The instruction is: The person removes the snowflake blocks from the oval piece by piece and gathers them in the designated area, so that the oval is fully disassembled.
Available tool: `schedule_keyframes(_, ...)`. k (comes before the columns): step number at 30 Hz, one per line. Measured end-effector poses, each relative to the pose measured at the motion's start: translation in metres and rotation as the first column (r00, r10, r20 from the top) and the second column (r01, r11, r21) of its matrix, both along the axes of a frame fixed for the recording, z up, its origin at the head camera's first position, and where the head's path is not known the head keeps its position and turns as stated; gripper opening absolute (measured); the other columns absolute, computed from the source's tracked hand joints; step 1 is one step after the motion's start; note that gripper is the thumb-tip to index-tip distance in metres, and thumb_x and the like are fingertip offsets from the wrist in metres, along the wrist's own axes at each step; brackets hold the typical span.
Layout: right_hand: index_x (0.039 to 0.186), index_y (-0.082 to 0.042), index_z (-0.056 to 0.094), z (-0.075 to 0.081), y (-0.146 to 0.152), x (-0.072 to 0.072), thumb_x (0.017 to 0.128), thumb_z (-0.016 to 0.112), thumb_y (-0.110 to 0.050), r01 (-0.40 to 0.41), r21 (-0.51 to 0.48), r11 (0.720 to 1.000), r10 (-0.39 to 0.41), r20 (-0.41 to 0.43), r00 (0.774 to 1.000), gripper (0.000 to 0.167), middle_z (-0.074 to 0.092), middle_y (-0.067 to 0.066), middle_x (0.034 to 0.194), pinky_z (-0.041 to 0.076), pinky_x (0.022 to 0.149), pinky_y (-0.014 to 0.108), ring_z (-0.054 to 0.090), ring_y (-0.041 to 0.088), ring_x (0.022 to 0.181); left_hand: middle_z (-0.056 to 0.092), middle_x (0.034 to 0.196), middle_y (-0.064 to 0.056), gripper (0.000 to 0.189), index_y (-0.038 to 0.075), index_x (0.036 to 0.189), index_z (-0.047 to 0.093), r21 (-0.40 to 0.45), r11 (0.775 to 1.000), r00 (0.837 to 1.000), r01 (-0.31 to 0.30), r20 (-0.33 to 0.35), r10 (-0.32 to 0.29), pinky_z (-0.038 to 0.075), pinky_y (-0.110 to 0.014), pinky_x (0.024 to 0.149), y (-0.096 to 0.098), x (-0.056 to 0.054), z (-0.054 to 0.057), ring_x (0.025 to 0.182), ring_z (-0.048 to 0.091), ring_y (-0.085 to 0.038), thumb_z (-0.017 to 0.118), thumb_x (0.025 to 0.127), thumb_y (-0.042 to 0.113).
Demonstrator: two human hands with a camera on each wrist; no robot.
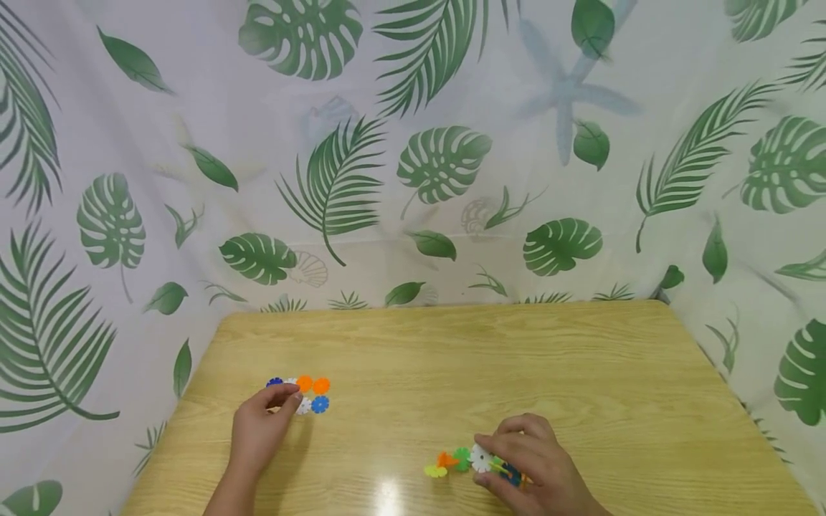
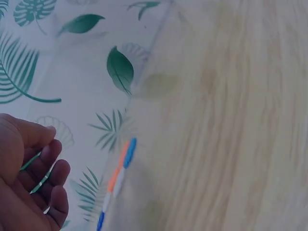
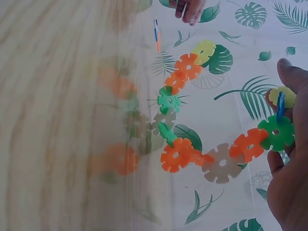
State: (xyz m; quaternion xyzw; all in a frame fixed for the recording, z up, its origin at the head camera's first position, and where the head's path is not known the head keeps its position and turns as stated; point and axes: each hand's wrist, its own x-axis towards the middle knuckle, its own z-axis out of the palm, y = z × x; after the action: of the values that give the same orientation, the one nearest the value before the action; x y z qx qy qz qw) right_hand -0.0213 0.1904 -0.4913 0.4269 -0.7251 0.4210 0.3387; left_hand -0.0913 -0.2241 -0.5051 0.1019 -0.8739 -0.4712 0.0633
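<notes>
My right hand (image 1: 542,462) holds a chain of linked, notched plastic discs (image 3: 175,155) over the table's front right. In the right wrist view its fingers are at one end, by a green disc (image 3: 276,132), a blue disc seen edge-on and a yellow disc (image 3: 285,96). Orange, green and greyish-white discs follow, up to a yellow disc (image 3: 204,50) at the far end. My left hand (image 1: 261,426) hovers by several loose discs (image 1: 321,385), orange, white and blue, lying on the table. Its fingers curl loosely with nothing between them in the left wrist view.
The wood-grain table (image 1: 400,358) has a glossy top that mirrors the chain in the right wrist view. A white curtain (image 1: 361,279) printed with green leaves surrounds the table at the back and both sides.
</notes>
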Motion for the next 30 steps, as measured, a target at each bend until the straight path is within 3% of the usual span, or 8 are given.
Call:
schedule_keyframes(6, 0.123, 0.0, 0.073, -0.004, 0.001, 0.004, 0.089, 0.085, -0.024, 0.024, 0.015, 1.0, -0.025, 0.056, 0.998, 0.044, 0.076, -0.001, 0.104, 0.037, 0.099, 0.027, 0.058, 0.019, 0.101, 0.075, 0.111, -0.003, 0.011, 0.014, 0.107, 0.079, 0.119, 0.991, 0.995, 0.064, -0.078, -0.055, 0.051, -0.027, 0.071, 0.026, 0.015, 0.018, 0.094, 0.063, -0.02, 0.075, 0.097, 0.018)
schedule_keyframes(11, 0.124, -0.002, 0.073, -0.005, 0.001, 0.005, 0.087, 0.086, -0.023, 0.026, 0.027, 0.999, -0.028, 0.076, 0.997, 0.044, 0.076, -0.002, 0.105, 0.037, 0.097, 0.025, 0.056, 0.018, 0.102, 0.076, 0.105, 0.0, 0.008, 0.017, 0.101, 0.079, 0.189, 0.97, 0.974, 0.153, -0.193, -0.116, 0.051, -0.028, 0.076, 0.049, 0.025, 0.026, 0.09, 0.064, -0.017, 0.077, 0.095, 0.012)
schedule_keyframes(16, 0.123, -0.004, 0.074, -0.005, -0.002, 0.003, 0.087, 0.086, -0.024, 0.003, 0.038, 0.999, -0.005, 0.048, 0.999, 0.043, 0.075, -0.003, 0.103, 0.036, 0.096, 0.028, 0.056, 0.017, 0.1, 0.075, 0.096, 0.008, 0.015, 0.023, 0.097, 0.079, 0.17, 0.938, 0.922, 0.301, -0.305, -0.24, 0.052, -0.029, 0.075, 0.072, 0.035, 0.031, 0.086, 0.065, -0.015, 0.078, 0.093, 0.008)
schedule_keyframes(22, 0.124, -0.005, 0.073, -0.004, -0.006, 0.004, 0.087, 0.087, -0.024, 0.018, 0.047, 0.999, -0.021, 0.072, 0.997, 0.044, 0.073, -0.005, 0.103, 0.037, 0.093, 0.027, 0.055, 0.015, 0.099, 0.074, 0.094, 0.008, 0.01, 0.025, 0.101, 0.078, 0.168, 0.862, 0.851, 0.478, -0.334, -0.406, 0.053, -0.03, 0.076, 0.095, 0.04, 0.033, 0.087, 0.066, -0.015, 0.075, 0.097, 0.016)
schedule_keyframes(30, 0.124, -0.014, 0.072, -0.001, -0.01, 0.008, 0.085, 0.088, -0.025, 0.053, 0.088, 0.995, -0.065, 0.139, 0.988, 0.044, 0.068, -0.007, 0.108, 0.038, 0.089, 0.024, 0.052, 0.013, 0.1, 0.074, 0.097, 0.007, 0.009, 0.026, 0.103, 0.078, 0.193, 0.789, 0.803, 0.584, -0.277, -0.527, 0.052, -0.031, 0.08, 0.117, 0.045, 0.038, 0.09, 0.066, -0.015, 0.071, 0.101, 0.029)
